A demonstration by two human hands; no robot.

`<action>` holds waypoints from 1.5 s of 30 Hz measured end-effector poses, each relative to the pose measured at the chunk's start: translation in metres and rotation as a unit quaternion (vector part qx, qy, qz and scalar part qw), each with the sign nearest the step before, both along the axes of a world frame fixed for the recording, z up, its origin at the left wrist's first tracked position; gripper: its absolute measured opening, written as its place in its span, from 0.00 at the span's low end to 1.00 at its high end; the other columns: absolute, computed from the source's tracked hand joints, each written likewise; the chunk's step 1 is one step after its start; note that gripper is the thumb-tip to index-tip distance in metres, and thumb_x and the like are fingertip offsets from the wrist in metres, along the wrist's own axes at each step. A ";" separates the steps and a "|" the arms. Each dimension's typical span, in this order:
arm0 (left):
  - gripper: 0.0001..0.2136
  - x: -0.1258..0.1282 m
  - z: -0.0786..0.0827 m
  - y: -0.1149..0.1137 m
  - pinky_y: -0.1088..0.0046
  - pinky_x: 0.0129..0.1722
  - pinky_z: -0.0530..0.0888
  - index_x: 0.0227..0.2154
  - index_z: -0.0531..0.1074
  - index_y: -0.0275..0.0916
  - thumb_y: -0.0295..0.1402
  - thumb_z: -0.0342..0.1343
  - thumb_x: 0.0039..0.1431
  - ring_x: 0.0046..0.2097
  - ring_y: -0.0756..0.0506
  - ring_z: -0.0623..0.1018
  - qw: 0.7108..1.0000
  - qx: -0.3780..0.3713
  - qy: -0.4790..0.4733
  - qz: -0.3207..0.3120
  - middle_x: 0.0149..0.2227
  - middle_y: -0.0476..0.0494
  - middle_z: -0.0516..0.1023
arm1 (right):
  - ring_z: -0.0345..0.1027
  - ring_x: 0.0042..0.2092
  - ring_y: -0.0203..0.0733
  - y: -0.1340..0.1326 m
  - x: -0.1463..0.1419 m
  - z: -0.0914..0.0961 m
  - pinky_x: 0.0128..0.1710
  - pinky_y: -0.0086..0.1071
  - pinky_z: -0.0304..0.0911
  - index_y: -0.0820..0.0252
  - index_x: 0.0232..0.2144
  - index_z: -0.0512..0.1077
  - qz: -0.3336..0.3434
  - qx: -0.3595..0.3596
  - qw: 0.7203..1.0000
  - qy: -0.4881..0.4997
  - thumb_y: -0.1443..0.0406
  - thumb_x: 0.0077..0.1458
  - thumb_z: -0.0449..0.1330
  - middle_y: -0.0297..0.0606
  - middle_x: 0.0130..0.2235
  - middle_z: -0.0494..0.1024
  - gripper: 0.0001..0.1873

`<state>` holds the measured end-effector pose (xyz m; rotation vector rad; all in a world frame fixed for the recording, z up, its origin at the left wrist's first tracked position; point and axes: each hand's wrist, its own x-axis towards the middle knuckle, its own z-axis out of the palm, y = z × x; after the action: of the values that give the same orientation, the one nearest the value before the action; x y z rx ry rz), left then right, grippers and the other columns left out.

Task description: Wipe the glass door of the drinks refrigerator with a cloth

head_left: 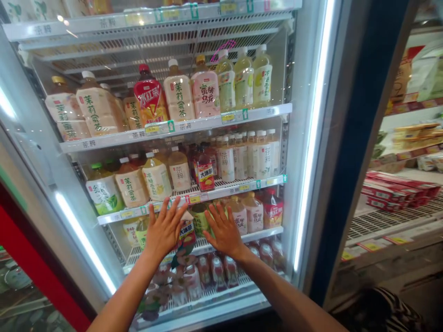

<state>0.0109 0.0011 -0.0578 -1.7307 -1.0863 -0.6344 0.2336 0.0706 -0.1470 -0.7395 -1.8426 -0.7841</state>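
At the lower left of the frame, a red door frame (34, 258) ran beside a bright white light strip (83, 240) on the wall of an open glass-fronted cooler (298, 138). On the upper left shelf stood large clear plastic bottles with cream labels (97, 108). Below them, at centre left, was a green-capped bottle with a green-and-white label (104, 191).

In the lower middle, the person's left hand (166, 230) was flat and released, fingers spread upward, before the third white wire shelf (266, 232), grasping nothing. Just right of it, between the two hands, a red-labelled plastic tea bottle (187, 235) stood at the front of that shelf. Whether the left hand touched it could not be told. A green-labelled bottle (200, 221) stood behind. The right hand (224, 233) was likewise spread and empty, palm toward the shelf.

Further right on the same shelf stood peach-coloured bottles with pale labels (247, 214). At the far right, past a dark blue upright frame (360, 138), flat red boxes (398, 191) lay on a neighbouring wire rack.
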 end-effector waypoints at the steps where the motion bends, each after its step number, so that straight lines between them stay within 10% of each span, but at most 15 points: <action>1: 0.35 0.000 0.017 0.003 0.41 0.73 0.31 0.73 0.42 0.49 0.37 0.52 0.68 0.76 0.39 0.36 0.999 0.011 -0.034 0.012 0.75 0.46 0.42 | 0.45 0.74 0.52 0.001 0.001 -0.006 0.74 0.57 0.38 0.61 0.71 0.54 0.001 0.002 1.000 -0.004 0.58 0.64 0.57 0.48 0.70 0.62 0.37; 4: 0.36 0.002 0.034 0.008 0.37 0.71 0.31 0.73 0.40 0.48 0.36 0.52 0.67 0.75 0.37 0.33 0.995 0.039 -0.089 0.038 0.75 0.43 0.36 | 0.49 0.73 0.52 0.002 0.004 -0.015 0.74 0.56 0.38 0.61 0.70 0.57 0.003 0.001 1.000 -0.003 0.59 0.64 0.57 0.47 0.67 0.67 0.35; 11: 0.31 -0.006 -0.060 -0.009 0.54 0.75 0.37 0.70 0.54 0.54 0.41 0.53 0.66 0.76 0.45 0.40 0.992 -0.016 0.118 -0.031 0.72 0.57 0.51 | 0.53 0.72 0.51 0.004 0.003 -0.027 0.75 0.53 0.37 0.60 0.69 0.60 0.022 0.015 1.000 0.013 0.60 0.61 0.58 0.45 0.64 0.72 0.36; 18: 0.36 -0.002 -0.011 0.003 0.41 0.73 0.30 0.72 0.46 0.49 0.39 0.54 0.66 0.76 0.39 0.37 0.999 0.020 -0.023 0.030 0.74 0.46 0.47 | 0.50 0.73 0.52 0.003 0.003 -0.028 0.74 0.55 0.37 0.60 0.69 0.60 0.010 0.008 1.000 0.006 0.61 0.61 0.58 0.46 0.65 0.70 0.36; 24: 0.25 -0.014 -0.089 -0.012 0.52 0.75 0.36 0.65 0.65 0.54 0.40 0.53 0.65 0.76 0.43 0.39 0.986 -0.040 0.158 -0.037 0.73 0.59 0.51 | 0.47 0.74 0.53 0.004 0.004 -0.029 0.74 0.55 0.38 0.59 0.67 0.64 -0.002 0.009 1.000 -0.004 0.60 0.60 0.58 0.45 0.67 0.68 0.34; 32: 0.36 -0.044 0.025 -0.008 0.44 0.73 0.31 0.73 0.44 0.48 0.41 0.53 0.67 0.76 0.40 0.37 0.999 0.023 0.034 0.014 0.74 0.47 0.45 | 0.50 0.73 0.53 0.004 0.005 -0.029 0.73 0.58 0.43 0.59 0.70 0.58 -0.002 0.002 1.000 -0.007 0.62 0.60 0.57 0.47 0.67 0.67 0.37; 38: 0.33 -0.045 -0.089 -0.020 0.49 0.75 0.35 0.68 0.59 0.55 0.45 0.57 0.60 0.76 0.40 0.37 0.979 -0.042 0.201 -0.008 0.74 0.57 0.47 | 0.53 0.72 0.54 0.004 0.004 -0.029 0.72 0.60 0.45 0.58 0.72 0.53 -0.005 0.000 1.000 -0.006 0.62 0.60 0.56 0.47 0.68 0.66 0.39; 40: 0.31 -0.046 -0.100 -0.024 0.55 0.76 0.36 0.67 0.62 0.57 0.43 0.58 0.59 0.76 0.43 0.37 0.968 -0.057 0.242 -0.025 0.74 0.61 0.46 | 0.53 0.72 0.54 0.003 0.004 -0.029 0.72 0.59 0.43 0.59 0.72 0.52 -0.006 0.001 1.000 -0.006 0.62 0.61 0.56 0.47 0.67 0.67 0.39; 45: 0.34 -0.054 0.005 -0.018 0.50 0.74 0.32 0.72 0.48 0.47 0.42 0.51 0.67 0.76 0.43 0.38 0.992 -0.010 0.129 0.015 0.74 0.50 0.48 | 0.50 0.73 0.53 0.003 0.004 -0.028 0.73 0.58 0.39 0.61 0.72 0.50 0.001 0.004 1.000 0.000 0.61 0.62 0.56 0.48 0.67 0.68 0.40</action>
<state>-0.0430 -0.0164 -0.0526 -1.7547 -0.9382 -0.3695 0.2378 0.0733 -0.1752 -0.7321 -1.8389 -0.7887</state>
